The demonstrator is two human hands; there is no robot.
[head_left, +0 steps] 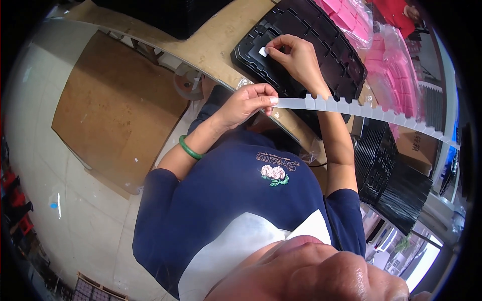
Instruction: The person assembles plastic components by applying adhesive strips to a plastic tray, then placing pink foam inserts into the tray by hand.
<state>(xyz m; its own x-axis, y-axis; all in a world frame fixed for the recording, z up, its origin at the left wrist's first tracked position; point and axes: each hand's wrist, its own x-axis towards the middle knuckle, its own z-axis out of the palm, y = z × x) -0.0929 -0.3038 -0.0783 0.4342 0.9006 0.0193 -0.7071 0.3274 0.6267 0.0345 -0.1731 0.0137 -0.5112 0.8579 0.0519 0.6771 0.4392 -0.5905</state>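
Between the thumb and fingers of my left hand (249,104) is the end of a long, pale translucent strip (346,107) with a notched upper edge. The strip stretches to the right, across my right forearm. My right hand (298,60) pinches a small white piece (262,51), perhaps a sticker, over the near left end of a black plastic tray (324,30). Whether the piece touches the tray's surface, I cannot tell. Moulded ridges and pockets cover the tray, which lies at an angle on a tan worktable (213,47).
Pink trays (389,65) wrapped in clear plastic are at the right, with stacked black trays (376,170) below them beside a cardboard box (419,148). A brown board (118,100) lies to my left. Someone in red (394,15) is at the far right.
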